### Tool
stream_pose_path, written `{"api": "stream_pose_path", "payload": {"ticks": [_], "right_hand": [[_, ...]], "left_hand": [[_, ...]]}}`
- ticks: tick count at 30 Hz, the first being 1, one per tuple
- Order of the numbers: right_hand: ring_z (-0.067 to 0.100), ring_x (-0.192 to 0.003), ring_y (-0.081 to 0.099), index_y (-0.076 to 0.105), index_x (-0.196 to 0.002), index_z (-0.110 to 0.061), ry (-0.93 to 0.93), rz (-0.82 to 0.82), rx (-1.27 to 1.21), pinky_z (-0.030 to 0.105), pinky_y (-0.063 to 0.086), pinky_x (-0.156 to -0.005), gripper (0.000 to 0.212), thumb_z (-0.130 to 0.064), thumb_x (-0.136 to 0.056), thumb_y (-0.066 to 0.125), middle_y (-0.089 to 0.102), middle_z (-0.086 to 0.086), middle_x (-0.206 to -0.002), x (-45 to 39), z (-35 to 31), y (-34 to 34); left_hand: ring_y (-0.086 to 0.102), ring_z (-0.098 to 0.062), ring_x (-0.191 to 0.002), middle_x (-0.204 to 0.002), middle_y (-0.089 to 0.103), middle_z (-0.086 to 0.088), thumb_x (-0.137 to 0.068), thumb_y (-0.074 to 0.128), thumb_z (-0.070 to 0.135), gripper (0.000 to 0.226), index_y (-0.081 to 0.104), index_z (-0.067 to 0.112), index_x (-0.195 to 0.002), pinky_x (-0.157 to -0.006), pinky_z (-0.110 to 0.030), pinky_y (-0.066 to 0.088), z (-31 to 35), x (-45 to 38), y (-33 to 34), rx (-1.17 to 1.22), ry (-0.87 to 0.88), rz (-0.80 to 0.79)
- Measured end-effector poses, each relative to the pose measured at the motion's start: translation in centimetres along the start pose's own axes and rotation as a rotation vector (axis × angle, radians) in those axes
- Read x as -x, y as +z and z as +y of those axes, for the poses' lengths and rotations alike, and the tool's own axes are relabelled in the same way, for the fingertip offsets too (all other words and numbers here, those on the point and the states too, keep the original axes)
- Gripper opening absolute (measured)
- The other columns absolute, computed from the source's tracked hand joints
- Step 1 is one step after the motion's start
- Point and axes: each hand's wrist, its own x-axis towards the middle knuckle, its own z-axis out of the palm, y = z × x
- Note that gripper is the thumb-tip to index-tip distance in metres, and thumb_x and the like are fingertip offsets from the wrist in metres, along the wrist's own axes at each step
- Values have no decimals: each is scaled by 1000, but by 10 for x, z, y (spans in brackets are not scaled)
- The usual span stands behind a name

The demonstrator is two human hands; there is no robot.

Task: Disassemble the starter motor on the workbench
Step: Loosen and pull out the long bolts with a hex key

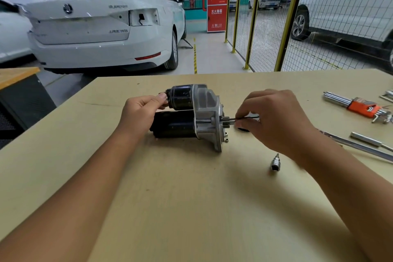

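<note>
The starter motor (187, 112) lies on its side in the middle of the workbench (191, 198), black body to the left and silver aluminium nose housing to the right. My left hand (142, 110) grips the left end of its black solenoid, thumb on top. My right hand (274, 119) pinches a thin dark hex key (234, 119) whose tip points into the nose housing beside the pinion gear. A dark round object lies partly hidden under my right hand.
A small socket bit (276, 161) lies in front of the motor. A hex key set in an orange holder (361, 107) sits at the right, with a long metal bar (361, 148) and an extension below it. A white car and a yellow mesh fence stand beyond the bench.
</note>
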Motion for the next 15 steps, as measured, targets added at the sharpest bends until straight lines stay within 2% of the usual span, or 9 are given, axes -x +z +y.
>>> {"api": "stream_pose_path", "payload": {"ticks": [3, 6, 10, 12, 15], "right_hand": [[15, -71, 59, 77, -84, -18, -14, -35, -115, 38, 55, -67, 5, -17, -83, 82, 65, -7, -82, -1, 1, 2], [16, -71, 58, 78, -87, -13, -38, -35, -145, 30, 50, -65, 5, -18, -89, 76, 64, 1, -81, -1, 1, 2], [22, -74, 58, 77, -87, -7, -57, -88, -114, 40, 52, -70, 16, -13, -96, 65, 63, 6, -82, -3, 2, 0], [24, -81, 59, 76, -92, -11, -58, -141, -56, 43, 51, -76, 20, -21, -99, 60, 63, 3, -88, -3, 3, -1], [21, -100, 55, 72, -101, -26, -45, -152, 121, 41, 43, -86, 29, -41, -99, 48, 65, -8, -101, -2, 1, -1]], "left_hand": [[72, -19, -103, -95, 80, -2, -99, 64, 41, 32, 82, 15, -92, -97, -32, 51, 0, 2, 2, 18, -11, 6], [71, -21, -97, -94, 79, -7, -101, 63, 39, 33, 82, 13, -91, -94, -35, 51, 1, 3, 3, 27, -23, -2], [72, -31, -102, -97, 78, -12, -103, 62, 38, 35, 81, 10, -93, -98, -44, 53, 2, 3, 3, 35, -34, -10], [71, -35, -105, -99, 78, -15, -102, 62, 38, 35, 80, 9, -94, -98, -46, 54, 3, 3, 4, 41, -41, -14], [71, -37, -105, -100, 78, -17, -97, 64, 44, 39, 80, 8, -94, -98, -48, 54, 4, 4, 4, 56, -47, -19]]}}
